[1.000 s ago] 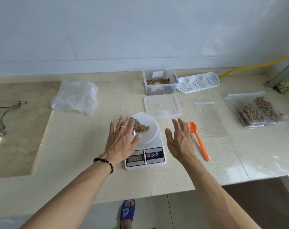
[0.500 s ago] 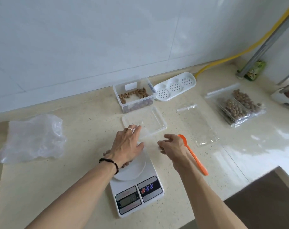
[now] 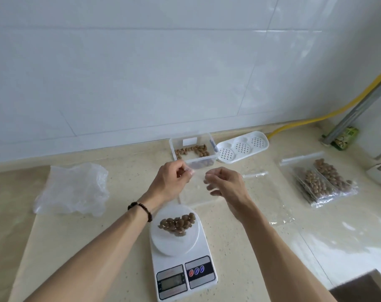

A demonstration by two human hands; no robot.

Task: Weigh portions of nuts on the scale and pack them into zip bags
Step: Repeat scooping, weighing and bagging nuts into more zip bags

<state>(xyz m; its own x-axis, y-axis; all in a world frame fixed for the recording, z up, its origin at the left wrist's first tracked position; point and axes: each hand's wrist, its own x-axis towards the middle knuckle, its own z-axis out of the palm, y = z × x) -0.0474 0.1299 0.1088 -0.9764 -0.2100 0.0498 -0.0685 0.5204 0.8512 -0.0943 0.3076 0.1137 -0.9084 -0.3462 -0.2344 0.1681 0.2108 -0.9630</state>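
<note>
A white digital scale (image 3: 203,253) stands at the counter's front, and a heap of brown nuts (image 3: 176,224) lies on its round plate. Above and behind the scale, my left hand (image 3: 171,182) and my right hand (image 3: 226,187) are raised close together. Each pinches a top corner of a thin clear zip bag (image 3: 199,185) that hangs between them. A clear box (image 3: 208,159) with more nuts stands behind the hands. Another empty zip bag (image 3: 270,199) lies flat to the right. Filled nut bags (image 3: 324,182) lie further right.
A crumpled clear plastic sheet (image 3: 72,188) lies at the left. A white perforated tray (image 3: 241,148) sits beside the nut box. A yellow hose (image 3: 294,125) runs along the back wall, near a green packet (image 3: 344,138). The counter drops off at the front right.
Both hands have left the scale plate and risen, now pinching a clear bag between them. The nuts on the plate are uncovered. The orange spoon is no longer in sight.
</note>
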